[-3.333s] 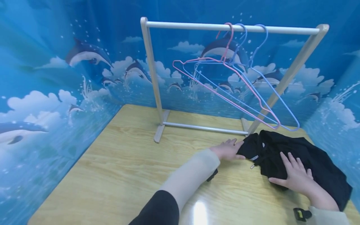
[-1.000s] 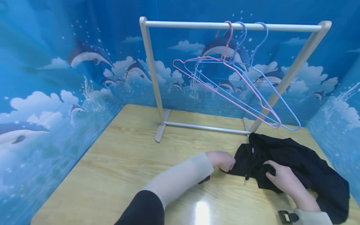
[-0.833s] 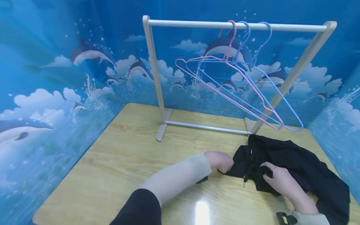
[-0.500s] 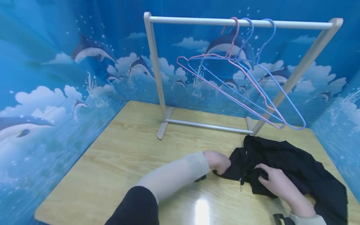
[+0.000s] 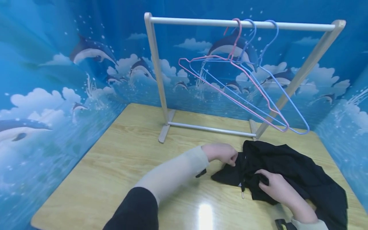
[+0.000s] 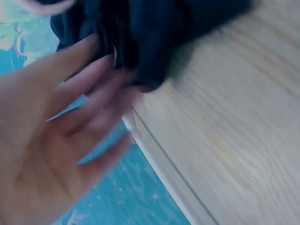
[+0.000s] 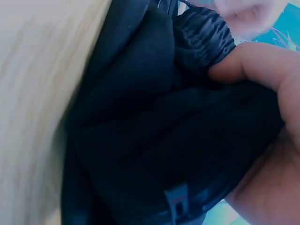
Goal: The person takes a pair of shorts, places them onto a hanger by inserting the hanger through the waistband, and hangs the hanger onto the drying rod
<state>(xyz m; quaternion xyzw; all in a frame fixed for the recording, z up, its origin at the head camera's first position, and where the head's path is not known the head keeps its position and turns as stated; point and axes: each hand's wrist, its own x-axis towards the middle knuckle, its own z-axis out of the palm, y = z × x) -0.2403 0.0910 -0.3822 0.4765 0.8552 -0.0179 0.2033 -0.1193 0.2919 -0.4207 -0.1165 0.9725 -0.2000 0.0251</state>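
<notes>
A crumpled black garment (image 5: 293, 166) with a metal-tipped drawstring (image 5: 242, 194) lies at the right of the table; its exact kind is unclear. My left hand (image 5: 222, 154) hovers at its left part. In the left wrist view this left hand (image 6: 61, 126) is blurred, its fingers loosely extended, with no cloth visibly pinched. My right hand (image 5: 277, 188) grips a bunched fold near the garment's front edge. The right wrist view shows the right thumb (image 7: 255, 63) pressed on the black cloth (image 7: 187, 126), beside a gathered elastic edge (image 7: 206, 37). The right fingers are mostly hidden under the cloth.
Behind the garment stands a rack with a white top rail (image 5: 184, 21) and wooden posts. A pink hanger (image 5: 207, 83) and two blue hangers (image 5: 287, 95) hang on it. Dolphin-printed curtains (image 5: 95, 83) enclose the wooden table (image 5: 115, 166).
The right hand went from lying flat on the garment to gripping it, and the cloth shifted left and nearer. The left hand, earlier curled at the cloth's left edge, has lifted and loosened.
</notes>
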